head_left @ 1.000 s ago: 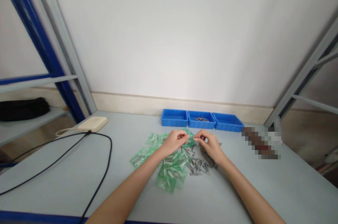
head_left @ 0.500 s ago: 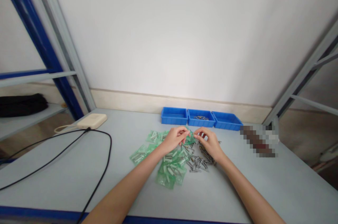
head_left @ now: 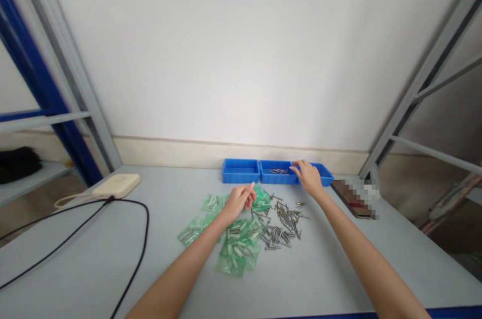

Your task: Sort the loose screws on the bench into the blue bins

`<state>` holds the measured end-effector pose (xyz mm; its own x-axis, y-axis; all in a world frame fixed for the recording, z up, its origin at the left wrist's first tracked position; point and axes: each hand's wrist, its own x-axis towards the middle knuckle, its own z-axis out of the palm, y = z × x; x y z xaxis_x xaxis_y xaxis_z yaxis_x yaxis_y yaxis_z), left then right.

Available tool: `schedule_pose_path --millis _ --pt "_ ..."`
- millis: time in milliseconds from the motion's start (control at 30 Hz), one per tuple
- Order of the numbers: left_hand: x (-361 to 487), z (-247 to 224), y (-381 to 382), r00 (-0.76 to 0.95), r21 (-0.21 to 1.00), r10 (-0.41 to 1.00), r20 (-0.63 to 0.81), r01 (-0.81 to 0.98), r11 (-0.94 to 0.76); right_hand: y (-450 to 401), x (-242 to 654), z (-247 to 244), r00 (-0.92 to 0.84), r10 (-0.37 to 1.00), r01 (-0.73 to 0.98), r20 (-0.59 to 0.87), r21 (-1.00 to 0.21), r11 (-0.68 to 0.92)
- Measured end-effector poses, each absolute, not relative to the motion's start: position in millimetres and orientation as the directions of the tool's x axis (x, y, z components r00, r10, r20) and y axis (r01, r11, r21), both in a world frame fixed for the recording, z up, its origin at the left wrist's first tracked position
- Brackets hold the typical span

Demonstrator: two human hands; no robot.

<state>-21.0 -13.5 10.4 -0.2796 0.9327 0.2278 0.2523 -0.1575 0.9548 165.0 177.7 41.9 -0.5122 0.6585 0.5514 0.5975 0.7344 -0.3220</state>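
Note:
My left hand (head_left: pixel 240 203) is closed, its fingers curled at the edge of a green plastic bag (head_left: pixel 261 199). What it grips, if anything, is hidden. More green bags with pale and metal pieces inside (head_left: pixel 241 249) lie under and in front of it. My right hand (head_left: pixel 309 177) reaches over where the middle blue bin (head_left: pixel 278 179) meets the right blue bin (head_left: pixel 324 172). Its thumb and fingers are apart and nothing shows between them. Several long screws (head_left: pixel 278 171) lie in the middle bin. A loose heap of screws (head_left: pixel 288 218) spreads on the table between my arms.
The left blue bin (head_left: pixel 241 177) stands against the middle one, near the wall. At the right lies a dark flat device (head_left: pixel 348 196), partly blurred out. A white box (head_left: pixel 116 186) with black cables (head_left: pixel 145 238) sits at the left. Metal frame posts rise on both sides.
My right hand has left the spot beside my left hand and moved up to the blue bins, its pinch now opened. My left hand stays by the green bags. The view has shifted slightly.

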Motion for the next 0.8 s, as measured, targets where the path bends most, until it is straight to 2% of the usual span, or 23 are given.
schedule_pose_path --millis 33,100,167,267,433,633,800 --pt "-22 11 -14 -0.287 0.957 0.931 0.226 0.244 -0.157 180 174 41 -0.533 0.657 0.593 0.534 -0.318 0.74" --pt "-22 13 -15 -0.299 0.959 0.927 0.226 0.236 -0.158 177 195 35 -0.626 0.649 0.521 0.431 -0.387 0.76" --pt "-22 14 -14 -0.303 0.957 0.924 0.231 0.241 -0.161 169 214 25 -0.766 0.579 0.408 0.279 -0.486 0.773" --pt "-18 12 -13 -0.289 0.953 0.928 0.234 0.256 -0.161 155 232 11 -0.852 0.501 0.36 0.153 -0.523 0.772" --pt "-12 10 -14 -0.241 0.945 0.945 0.223 0.291 -0.149 140 228 0 -0.806 0.565 0.415 0.177 -0.512 0.752" --pt "-15 10 -15 -0.252 0.941 0.938 0.237 0.301 -0.157 135 200 -2 -0.817 0.523 0.354 0.243 -0.505 0.787" --pt "-14 4 -14 -0.236 0.936 0.945 0.226 0.322 -0.143 132 171 -1 -0.763 0.555 0.285 0.33 -0.599 0.748"
